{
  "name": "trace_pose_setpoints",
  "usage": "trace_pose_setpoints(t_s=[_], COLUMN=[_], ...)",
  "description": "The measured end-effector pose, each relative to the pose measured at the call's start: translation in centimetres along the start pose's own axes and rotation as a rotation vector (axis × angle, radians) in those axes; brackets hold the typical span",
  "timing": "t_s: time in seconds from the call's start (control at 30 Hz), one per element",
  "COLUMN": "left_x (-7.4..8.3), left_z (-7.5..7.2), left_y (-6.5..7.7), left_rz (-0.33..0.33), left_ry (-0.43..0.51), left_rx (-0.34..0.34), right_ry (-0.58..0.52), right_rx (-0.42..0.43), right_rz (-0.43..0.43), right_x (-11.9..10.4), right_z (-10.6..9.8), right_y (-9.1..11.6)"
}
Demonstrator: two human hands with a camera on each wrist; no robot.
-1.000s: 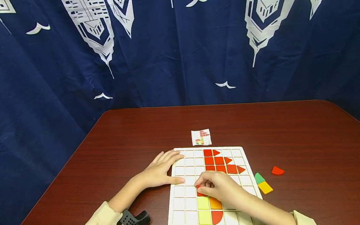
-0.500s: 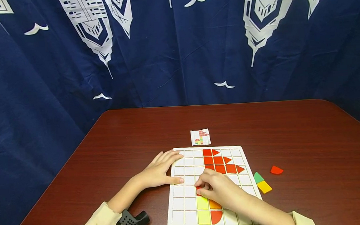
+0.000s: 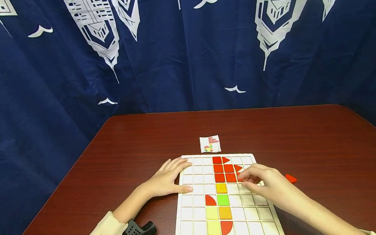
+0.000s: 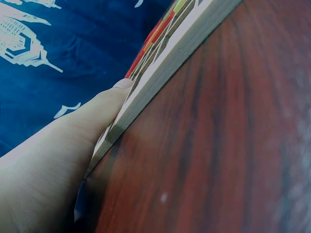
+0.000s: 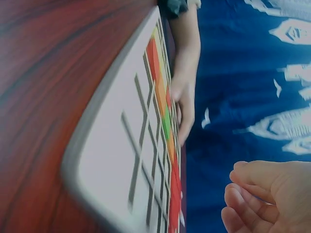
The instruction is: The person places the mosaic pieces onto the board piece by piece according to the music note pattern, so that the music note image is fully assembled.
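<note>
My left hand (image 3: 166,179) rests on the left edge of a white grid board (image 3: 189,215), fingers spread and thumb on its surface. In the left wrist view the thumb (image 4: 109,102) presses along the board's wooden side. My right hand (image 3: 262,179) hovers over the board's right side, fingers loosely bent and holding nothing. A red quarter-circle tile (image 3: 210,200) lies in a cell beside a green square tile (image 3: 223,200). Yellow, orange and red tiles fill cells below, and red squares and triangles form rows at the top. The right hand covers part of the third row.
A small pattern card (image 3: 210,144) lies behind the board. A loose red tile (image 3: 290,178) shows past the right hand, which hides the green and yellow tiles there. A dark blue curtain (image 3: 171,60) hangs behind the brown table (image 3: 143,135).
My right hand has let go of the red quarter-circle tile, leaving it in its cell, and has moved right and away from it. The left hand has stayed in place.
</note>
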State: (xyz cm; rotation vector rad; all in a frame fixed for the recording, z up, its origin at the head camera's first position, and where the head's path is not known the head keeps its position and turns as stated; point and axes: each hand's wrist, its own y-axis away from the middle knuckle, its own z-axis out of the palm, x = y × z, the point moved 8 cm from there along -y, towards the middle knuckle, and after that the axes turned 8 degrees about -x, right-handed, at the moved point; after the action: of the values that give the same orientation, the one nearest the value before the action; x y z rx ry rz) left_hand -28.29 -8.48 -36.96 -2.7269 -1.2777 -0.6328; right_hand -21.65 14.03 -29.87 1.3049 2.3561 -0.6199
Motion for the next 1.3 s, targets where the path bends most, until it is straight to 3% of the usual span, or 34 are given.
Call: trace_pose_setpoints(t_s=[0.37,0.63,0.93,1.3], left_x=[0.1,0.2,0.2,0.2], left_z=[0.0,0.0,-0.1,-0.2], left_y=[0.0,0.0,0.0,0.0], left_rz=[0.007,0.002,0.002,-0.004], left_ry=[0.001,0.013,0.007,0.006], left_rx=[0.001,0.000,-0.002,-0.008], right_ry=[0.109,0.188,0.184,0.204], right_rx=[0.115,0.139,0.096,0.161], right_rz=[0.146,0.235,0.252,0.196], right_x=[5.2,9.0,12.0,12.1], right_z=[-3.2,-4.7,-3.5,-3.1], right_y=[3.6,5.1,5.5,5.3])
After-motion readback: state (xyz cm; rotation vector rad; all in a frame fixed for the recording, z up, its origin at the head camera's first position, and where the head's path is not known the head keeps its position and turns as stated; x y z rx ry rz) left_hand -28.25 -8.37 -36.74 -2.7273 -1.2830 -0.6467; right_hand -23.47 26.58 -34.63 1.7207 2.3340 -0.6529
